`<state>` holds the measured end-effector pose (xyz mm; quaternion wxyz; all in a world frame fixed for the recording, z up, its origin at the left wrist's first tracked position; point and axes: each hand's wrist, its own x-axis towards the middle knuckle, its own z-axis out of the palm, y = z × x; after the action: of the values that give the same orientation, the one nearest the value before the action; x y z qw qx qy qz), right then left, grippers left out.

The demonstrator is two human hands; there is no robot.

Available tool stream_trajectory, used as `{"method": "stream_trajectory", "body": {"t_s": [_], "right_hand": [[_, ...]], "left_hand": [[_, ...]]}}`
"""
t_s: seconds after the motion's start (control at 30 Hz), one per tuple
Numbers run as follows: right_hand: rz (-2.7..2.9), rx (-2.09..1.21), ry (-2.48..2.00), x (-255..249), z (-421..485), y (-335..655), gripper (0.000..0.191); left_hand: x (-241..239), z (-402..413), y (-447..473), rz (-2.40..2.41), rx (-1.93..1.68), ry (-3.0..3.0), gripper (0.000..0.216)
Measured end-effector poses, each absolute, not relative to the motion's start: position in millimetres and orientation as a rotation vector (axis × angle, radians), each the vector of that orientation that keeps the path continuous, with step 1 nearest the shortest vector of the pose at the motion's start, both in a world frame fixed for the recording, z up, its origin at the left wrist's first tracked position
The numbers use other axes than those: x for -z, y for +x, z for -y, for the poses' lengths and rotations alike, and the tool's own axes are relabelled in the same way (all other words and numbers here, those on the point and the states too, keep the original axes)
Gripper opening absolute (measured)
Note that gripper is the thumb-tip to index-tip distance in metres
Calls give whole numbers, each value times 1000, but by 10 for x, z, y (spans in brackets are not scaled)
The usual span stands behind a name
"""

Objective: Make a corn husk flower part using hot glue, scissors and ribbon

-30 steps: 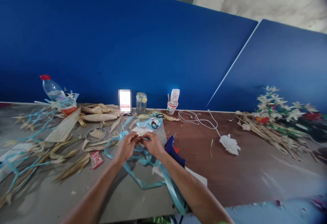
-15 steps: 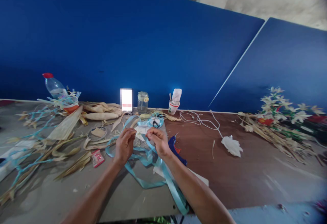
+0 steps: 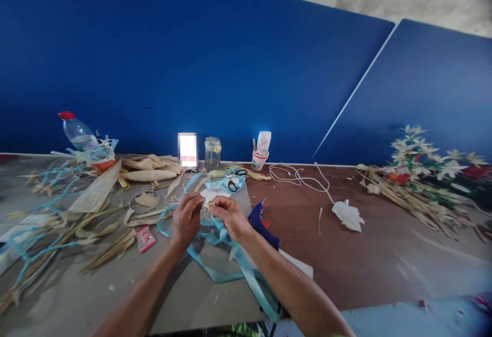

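Observation:
My left hand (image 3: 186, 220) and my right hand (image 3: 231, 217) are close together over the middle of the table, fingertips pinched almost against each other. A tiny pale piece (image 3: 208, 204) shows between them, too small to identify. Light blue ribbon (image 3: 223, 277) lies in loose loops beneath my hands and right forearm. Just beyond my fingers are a white sheet (image 3: 215, 194) and dark-handled scissors (image 3: 232, 186) on more ribbon. To the right of my right hand lies a blue glue gun (image 3: 264, 228).
Dried husks (image 3: 151, 174), a pink packet (image 3: 145, 239) and ribbon-wrapped stems (image 3: 36, 252) cover the left side. A glass jar (image 3: 212, 155) and a white cup (image 3: 260, 160) stand by the blue partition (image 3: 161, 60). Rightward are a white cable (image 3: 326, 189) and white artificial flowers (image 3: 417, 152).
My right hand has moved left, closing the gap to my left hand. A small pale piece now shows between the fingertips. The view has shifted slightly.

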<state>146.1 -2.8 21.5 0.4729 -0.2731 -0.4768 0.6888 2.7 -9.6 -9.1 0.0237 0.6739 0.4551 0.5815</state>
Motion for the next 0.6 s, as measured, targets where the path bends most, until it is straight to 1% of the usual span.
{"method": "stream_trajectory", "body": {"t_s": [0.07,0.37,0.6], "right_hand": [[1190,-1681,-649,-208,19,1465,21],[1168,-1710,-692,-211,28,1434,29],[1220,-1647,-735,-194,19,1419,32]], "left_hand": [[100,96,23,-1428,-1790,2081,14],[101,95,37,-1432,-1770,2041,13],[94,100,72,-1440,-1744,1973,15]]}}
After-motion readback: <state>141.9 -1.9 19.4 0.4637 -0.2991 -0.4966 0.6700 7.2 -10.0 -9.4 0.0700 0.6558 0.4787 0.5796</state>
